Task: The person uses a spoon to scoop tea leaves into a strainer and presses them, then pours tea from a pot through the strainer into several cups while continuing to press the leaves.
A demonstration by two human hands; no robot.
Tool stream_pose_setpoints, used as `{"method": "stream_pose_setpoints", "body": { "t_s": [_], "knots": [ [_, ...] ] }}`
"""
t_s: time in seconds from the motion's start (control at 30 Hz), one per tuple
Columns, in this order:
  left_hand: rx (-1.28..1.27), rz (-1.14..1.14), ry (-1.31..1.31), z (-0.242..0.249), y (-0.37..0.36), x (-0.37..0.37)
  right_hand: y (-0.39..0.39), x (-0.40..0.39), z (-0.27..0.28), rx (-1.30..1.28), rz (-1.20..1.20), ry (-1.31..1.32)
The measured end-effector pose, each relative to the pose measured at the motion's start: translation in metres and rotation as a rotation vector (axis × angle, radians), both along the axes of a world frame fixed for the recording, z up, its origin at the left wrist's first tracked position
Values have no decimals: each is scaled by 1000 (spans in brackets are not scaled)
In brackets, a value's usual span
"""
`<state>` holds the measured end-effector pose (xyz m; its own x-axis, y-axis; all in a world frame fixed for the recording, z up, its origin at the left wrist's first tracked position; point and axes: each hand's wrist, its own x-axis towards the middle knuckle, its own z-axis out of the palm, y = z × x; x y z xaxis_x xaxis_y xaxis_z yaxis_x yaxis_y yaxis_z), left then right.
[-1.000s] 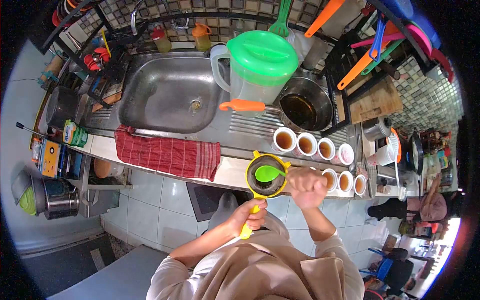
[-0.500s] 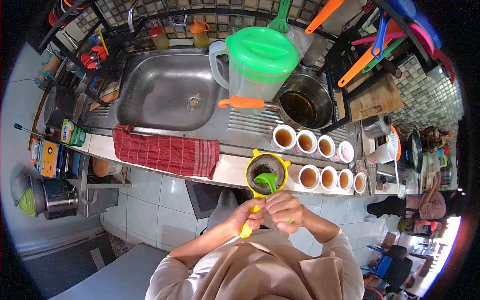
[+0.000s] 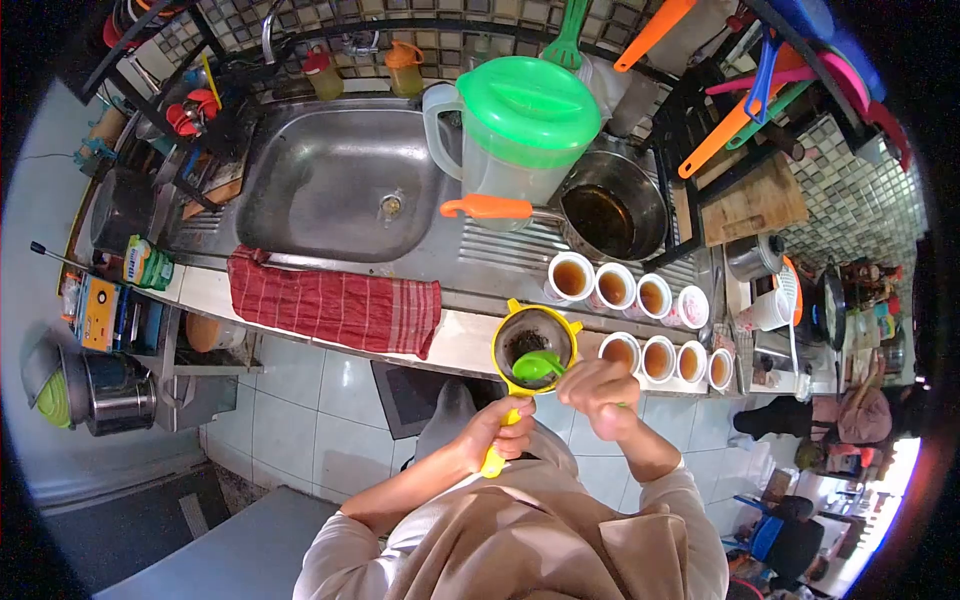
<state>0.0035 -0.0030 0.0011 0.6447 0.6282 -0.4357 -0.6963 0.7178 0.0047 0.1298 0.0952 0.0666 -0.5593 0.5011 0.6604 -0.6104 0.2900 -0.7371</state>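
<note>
Hands were near each other, apart. We found the left hand (image 3: 493, 432) clamped on the strainer (image 3: 511, 376), dark residue (image 3: 526, 342) inside; the spoon (image 3: 537, 365) in it, gripped by the right hand (image 3: 602, 393); then cups (image 3: 657, 358). We judged scraping in hand; any next stroke called for a steady strainer.

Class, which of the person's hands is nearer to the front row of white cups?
Right. The right hand is close by the left end of the front row of white cups; the left hand is farther left, holding the strainer's yellow handle.
</note>
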Motion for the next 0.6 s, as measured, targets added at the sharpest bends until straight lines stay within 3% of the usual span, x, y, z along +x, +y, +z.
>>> {"method": "stream_pose_setpoints", "body": {
  "t_s": [0.13,0.27,0.37,0.6],
  "knots": [
    [5,-1,0,-4,-3,4,-5,0,-6,76,19,-79],
    [7,9,-12,-2,-2,2,10,8,-11,-32,5,-84],
    [45,2,-15,-5,-3,3,11,10,-4,-247,-40,15],
    [56,3,48,-5,-3,5,18,-8,-9,-610,-166,-85]
  ]
}}
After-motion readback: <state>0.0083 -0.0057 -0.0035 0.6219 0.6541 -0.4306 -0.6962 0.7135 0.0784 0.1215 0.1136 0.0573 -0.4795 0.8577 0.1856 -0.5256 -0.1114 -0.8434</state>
